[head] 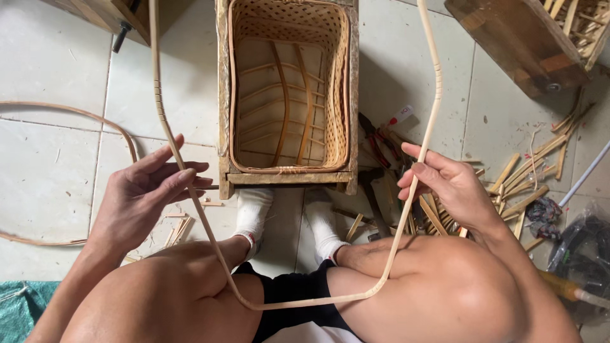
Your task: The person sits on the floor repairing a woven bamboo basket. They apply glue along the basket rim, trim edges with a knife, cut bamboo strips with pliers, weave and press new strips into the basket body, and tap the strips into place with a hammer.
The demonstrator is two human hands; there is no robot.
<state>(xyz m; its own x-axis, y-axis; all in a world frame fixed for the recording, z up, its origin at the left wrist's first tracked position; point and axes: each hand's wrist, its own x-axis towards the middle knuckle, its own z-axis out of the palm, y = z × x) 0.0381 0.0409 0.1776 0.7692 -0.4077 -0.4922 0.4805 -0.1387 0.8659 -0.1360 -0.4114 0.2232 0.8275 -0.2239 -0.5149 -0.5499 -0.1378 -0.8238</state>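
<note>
1. Rattan strip, one long pale piece, is bent into a wide U. Its bottom curve lies across the person's lap, and its two ends go up out of the picture on both sides of the basket.
2. The left hand has the fingers loosely curled around the left arm of the strip. The fingertips touch it, but the hand is half open, not a tight fist.
3. The right hand pinches the right arm of the strip between thumb and fingers. The other fingers are spread a little.
4. One woven basket sits inside one wooden frame on the tiled floor, directly in front of the person, between the two arms of the strip.
5. Two feet in white socks rest just below the frame, near its front edge.
6. Many short bamboo sticks lie scattered on the floor by the right hand; I cannot count them exactly.
7. One pair of pliers with red handles lies just to the right of the frame.
8. One second rattan loop curves on the floor at the left.
9. One wooden box stands at the top right corner.
</note>
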